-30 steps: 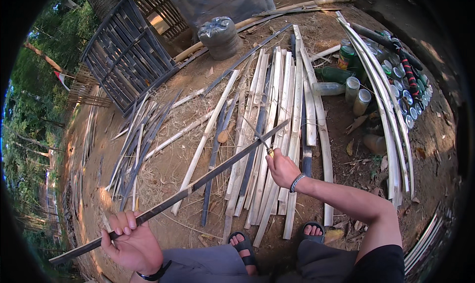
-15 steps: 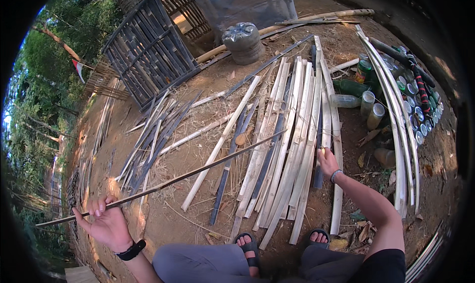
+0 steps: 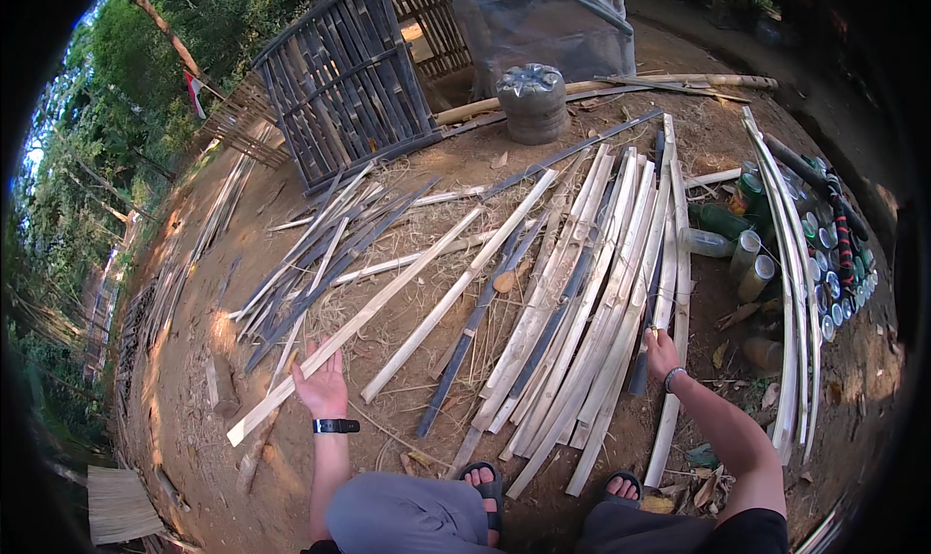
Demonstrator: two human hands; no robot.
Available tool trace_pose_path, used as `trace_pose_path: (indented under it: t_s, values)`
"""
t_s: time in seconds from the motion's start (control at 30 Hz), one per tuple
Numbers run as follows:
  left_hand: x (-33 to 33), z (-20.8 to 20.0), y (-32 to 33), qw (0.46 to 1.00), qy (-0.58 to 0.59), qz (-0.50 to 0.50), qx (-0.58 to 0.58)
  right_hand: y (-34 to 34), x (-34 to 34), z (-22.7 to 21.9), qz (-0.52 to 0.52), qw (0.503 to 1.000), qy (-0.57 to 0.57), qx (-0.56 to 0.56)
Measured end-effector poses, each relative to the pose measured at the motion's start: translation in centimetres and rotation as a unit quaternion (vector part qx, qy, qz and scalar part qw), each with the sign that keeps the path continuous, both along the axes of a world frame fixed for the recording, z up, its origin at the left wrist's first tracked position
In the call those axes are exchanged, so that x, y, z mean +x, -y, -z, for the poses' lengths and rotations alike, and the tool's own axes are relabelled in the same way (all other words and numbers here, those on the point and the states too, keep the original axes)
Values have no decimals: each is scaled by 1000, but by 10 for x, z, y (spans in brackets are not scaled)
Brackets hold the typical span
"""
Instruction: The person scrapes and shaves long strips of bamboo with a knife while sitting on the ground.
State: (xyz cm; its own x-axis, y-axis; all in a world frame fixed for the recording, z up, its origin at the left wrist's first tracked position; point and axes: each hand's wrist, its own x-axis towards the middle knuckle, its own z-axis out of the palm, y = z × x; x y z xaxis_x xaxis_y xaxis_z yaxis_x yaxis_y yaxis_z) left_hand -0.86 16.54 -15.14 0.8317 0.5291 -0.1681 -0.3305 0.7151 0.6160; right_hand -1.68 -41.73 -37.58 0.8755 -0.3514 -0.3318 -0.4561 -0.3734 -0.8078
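A pale, flat bamboo strip [image 3: 378,300] slants across my left hand [image 3: 322,387], its near end sticking out to the lower left. The palm faces up, and the strip lies over the fingers and thumb, which support it loosely. My right hand [image 3: 663,356] is closed above the right side of a pile of split bamboo strips [image 3: 592,302]. A small brass-coloured bit shows at its fingertips; the rest of what it grips I cannot make out. Another single pale strip [image 3: 456,287] lies on the ground between my left hand and the pile.
Dark and pale strips [image 3: 320,253] lie scattered at left. Glass jars and bottles [image 3: 756,278] stand at right beside long curved strips [image 3: 790,292]. Farther back are a slatted bamboo panel [image 3: 344,84] and a large plastic container [image 3: 531,108]. A short log [image 3: 221,384] lies at left.
My left hand has moved right, and the strip has turned from its narrow dark edge to its broad pale face. My right hand stays closed by the pile. The view has shifted.
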Motion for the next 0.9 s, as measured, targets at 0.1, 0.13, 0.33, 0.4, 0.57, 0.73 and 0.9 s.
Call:
trace_pose_path:
  t_s: [0.1, 0.13, 0.33, 0.4, 0.57, 0.73, 0.9]
  values:
    - [11, 33, -21, 995, 33, -23, -87, -2, -4, -13, 11, 999, -23, 39]
    - [29, 32, -18, 992, 24, -43, -114, 9, -9, -11, 13, 999, -8, 53]
    - [149, 24, -129, 968, 104, 94, -210, 27, -26, -18, -7, 999, -3, 50]
    - [139, 51, -135, 980, -165, 111, 26, 11, -23, -26, -36, 998, -45, 13]
    - [143, 71, -50, 529, -394, 440, 610, 19, -28, -47, -48, 990, -73, -109]
    - [100, 62, 114, 35, -62, 552, 831, 38, -48, -35, 7, 992, -26, -123]
    - [23, 140, 218, 110, -21, 604, 789, 19, -32, -31, 6, 988, -50, -144]
